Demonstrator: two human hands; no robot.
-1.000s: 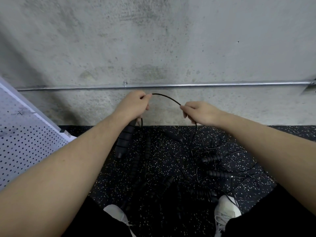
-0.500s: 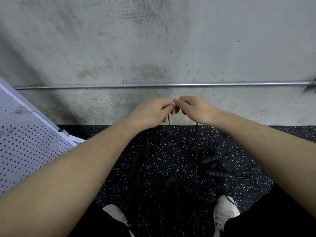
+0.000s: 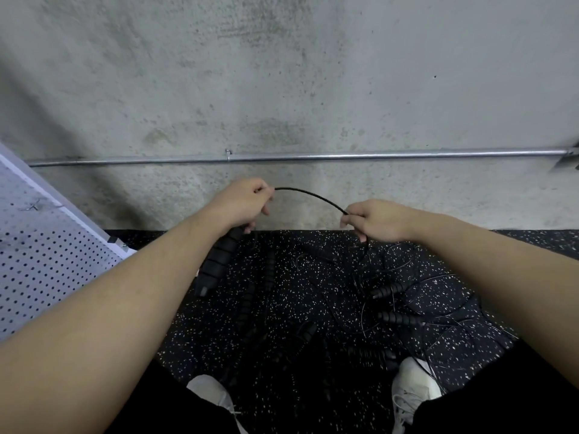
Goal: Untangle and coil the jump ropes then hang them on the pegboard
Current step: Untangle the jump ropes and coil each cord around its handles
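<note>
Both hands have drawn apart again, stretching a short arc of thin black rope (image 3: 308, 195) between them. Left hand (image 3: 242, 203) pinches one end and also grips a ribbed foam handle (image 3: 217, 261) hanging below it; right hand (image 3: 374, 220) pinches the other end. More ropes (image 3: 404, 303) lie tangled on the speckled rubber floor (image 3: 313, 277), hard to separate in the dark. Perforated pegboard (image 3: 40, 255) is cut off at left.
</note>
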